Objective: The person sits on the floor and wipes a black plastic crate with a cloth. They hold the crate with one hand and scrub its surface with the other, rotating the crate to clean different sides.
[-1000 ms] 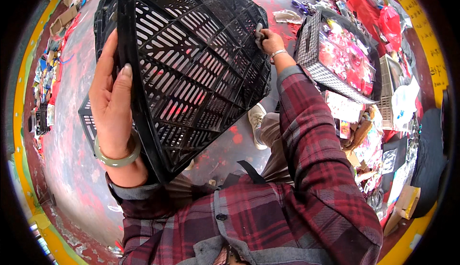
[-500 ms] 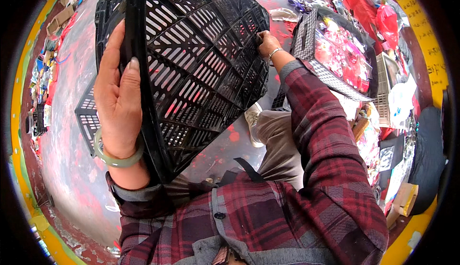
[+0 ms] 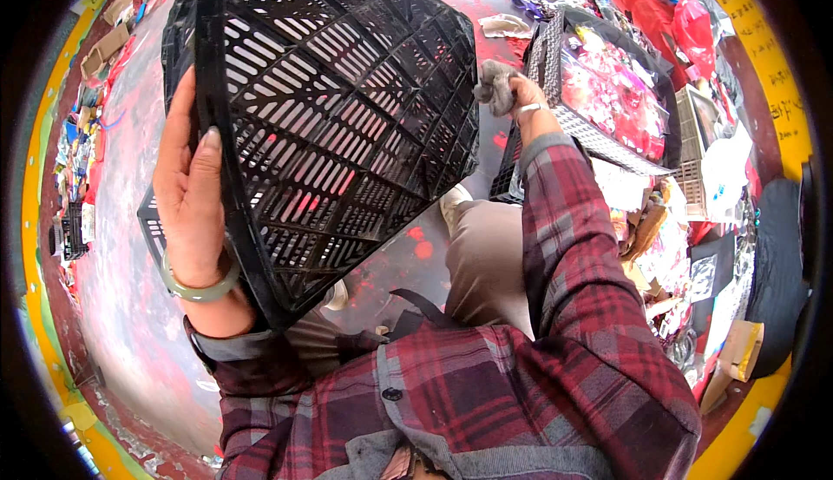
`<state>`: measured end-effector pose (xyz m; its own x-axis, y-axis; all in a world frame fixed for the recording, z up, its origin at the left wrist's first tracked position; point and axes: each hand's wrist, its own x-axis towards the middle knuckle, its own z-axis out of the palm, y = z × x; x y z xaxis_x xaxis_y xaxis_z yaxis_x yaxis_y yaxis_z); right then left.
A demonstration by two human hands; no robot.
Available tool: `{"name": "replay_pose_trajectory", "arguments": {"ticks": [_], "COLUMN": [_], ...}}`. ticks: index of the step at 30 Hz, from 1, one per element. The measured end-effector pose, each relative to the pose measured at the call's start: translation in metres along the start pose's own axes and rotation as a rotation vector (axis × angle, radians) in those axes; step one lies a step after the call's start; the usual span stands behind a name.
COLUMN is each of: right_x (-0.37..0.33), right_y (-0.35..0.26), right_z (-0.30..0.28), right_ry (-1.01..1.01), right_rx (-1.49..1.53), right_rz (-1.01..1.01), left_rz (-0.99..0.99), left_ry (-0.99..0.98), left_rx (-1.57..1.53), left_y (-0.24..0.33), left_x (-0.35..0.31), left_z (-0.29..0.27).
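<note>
A large black plastic crate point(image 3: 325, 124) with slotted walls is tilted up in front of me. My left hand point(image 3: 193, 193), a pale green bangle at its wrist, grips the crate's rim, with the thumb on the near side and the fingers behind the edge. Just off the crate's right end, my right hand point(image 3: 526, 95) is closed on a crumpled grey rag point(image 3: 495, 88). A small gap shows between the rag and the crate. Part of another black slatted crate point(image 3: 153, 226) shows low behind my left hand.
To the right stands a black-and-white woven-sided container point(image 3: 548, 55) full of red and clear plastic packaging. Beyond it are a beige crate point(image 3: 691, 172), red bags point(image 3: 694, 33) and a cardboard box point(image 3: 739, 356). More clutter lines the left wall, including a small black basket point(image 3: 74, 233). The floor has red stains.
My right hand has come away from the crate's far end and moved right, bringing the grey rag into view. The crate and my left hand have shifted slightly left.
</note>
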<state>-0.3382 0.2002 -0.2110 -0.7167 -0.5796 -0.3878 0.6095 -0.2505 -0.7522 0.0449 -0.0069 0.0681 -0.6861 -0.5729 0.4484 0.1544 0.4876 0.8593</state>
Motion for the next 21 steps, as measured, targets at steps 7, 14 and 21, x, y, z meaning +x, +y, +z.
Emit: {"name": "replay_pose_trajectory", "arguments": {"ticks": [7,14,21], "right_x": [-0.019,0.008,0.008], "right_y": [0.092,0.102,0.108], "right_z": [-0.055,-0.028,0.0], "right_ry": [0.303,0.221,0.057], "right_rx": [-0.039,-0.807,-1.749], "right_rz": [-0.09,-0.374,-0.556], "left_rz": [0.002,-0.039,-0.03], "left_ry": [0.058,0.122,0.045], "left_rx": [0.005,0.043,0.016], "left_y": [-0.019,-0.028,-0.03], "left_x": [0.003,0.009,0.013], "left_z": [-0.022,-0.025,-0.023]}}
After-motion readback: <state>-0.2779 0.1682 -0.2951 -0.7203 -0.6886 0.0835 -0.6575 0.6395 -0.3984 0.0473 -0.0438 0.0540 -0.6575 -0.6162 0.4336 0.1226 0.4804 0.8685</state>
